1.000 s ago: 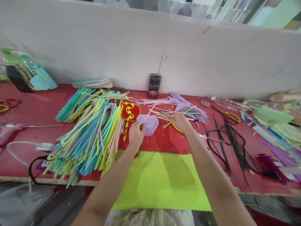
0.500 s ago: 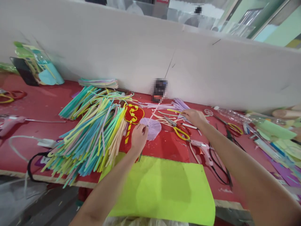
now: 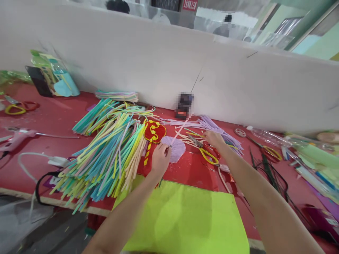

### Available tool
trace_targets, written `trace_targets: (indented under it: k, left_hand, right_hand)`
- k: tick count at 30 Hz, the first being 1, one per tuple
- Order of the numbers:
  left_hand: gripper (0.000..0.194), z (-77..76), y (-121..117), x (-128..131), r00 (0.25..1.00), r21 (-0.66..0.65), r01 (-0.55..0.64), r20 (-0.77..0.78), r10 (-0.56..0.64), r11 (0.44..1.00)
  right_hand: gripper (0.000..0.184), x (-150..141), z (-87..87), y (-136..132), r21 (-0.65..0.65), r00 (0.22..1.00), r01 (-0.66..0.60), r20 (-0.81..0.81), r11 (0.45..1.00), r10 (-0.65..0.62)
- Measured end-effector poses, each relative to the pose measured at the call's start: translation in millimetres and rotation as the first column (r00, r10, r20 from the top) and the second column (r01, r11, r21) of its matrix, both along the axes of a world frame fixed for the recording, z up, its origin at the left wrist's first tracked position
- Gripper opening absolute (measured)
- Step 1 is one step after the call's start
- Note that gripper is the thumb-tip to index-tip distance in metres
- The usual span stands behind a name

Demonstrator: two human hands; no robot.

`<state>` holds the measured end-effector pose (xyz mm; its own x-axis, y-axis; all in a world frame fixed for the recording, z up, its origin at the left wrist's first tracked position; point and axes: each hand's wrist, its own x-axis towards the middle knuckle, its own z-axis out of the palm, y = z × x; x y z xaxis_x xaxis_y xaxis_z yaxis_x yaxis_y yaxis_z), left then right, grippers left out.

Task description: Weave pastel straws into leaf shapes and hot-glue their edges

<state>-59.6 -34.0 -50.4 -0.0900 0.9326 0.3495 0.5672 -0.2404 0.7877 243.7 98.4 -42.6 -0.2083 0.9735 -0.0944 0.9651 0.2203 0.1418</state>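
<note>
My left hand (image 3: 161, 157) is closed in a pinch on a pale pink pipe cleaner (image 3: 179, 132), which slants up and away from the fingers. Beside those fingertips lies a rounded lilac piece (image 3: 178, 151) made of rows of fuzzy stems, partly covered by the hand. My right hand (image 3: 214, 139) reaches down with curled fingers just behind the yellow-and-red-handled scissors (image 3: 208, 156). What its fingertips hold, if anything, cannot be made out. Lilac pipe cleaners (image 3: 212, 124) lie behind it, and short peach stems (image 3: 186, 138) to its left.
A large heap of coloured pipe cleaners (image 3: 106, 155) covers the left. A red and yellow fan-shaped piece (image 3: 155, 132) lies beside it. Yellow-green felt (image 3: 182, 215) hangs over the front edge. A pink glue gun (image 3: 19, 135), bottle (image 3: 63, 79) and more scissors (image 3: 271, 152) lie around.
The camera view has shifted, so most things appear further right. My right hand has come in closer to the scissors, uncovering lilac stems. My left hand keeps its pinch on the pink pipe cleaner.
</note>
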Motion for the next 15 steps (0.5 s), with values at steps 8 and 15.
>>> trace_targets:
  k: [8, 15]
  left_hand:
    - [0.016, 5.7, -1.4, -0.4, 0.996, -0.061, -0.003, 0.090, 0.008, 0.998]
    - [0.018, 10.7, -2.2, -4.1, 0.978, 0.007, -0.055, 0.204, 0.053, 0.998]
  right_hand:
    - [0.038, -5.8, 42.8, 9.3, 0.178, 0.995, 0.095, -0.059, 0.980, -0.085]
    - [0.038, -18.2, 54.0, 38.2, 0.201, 0.997, 0.047, -0.067, 0.978, -0.034]
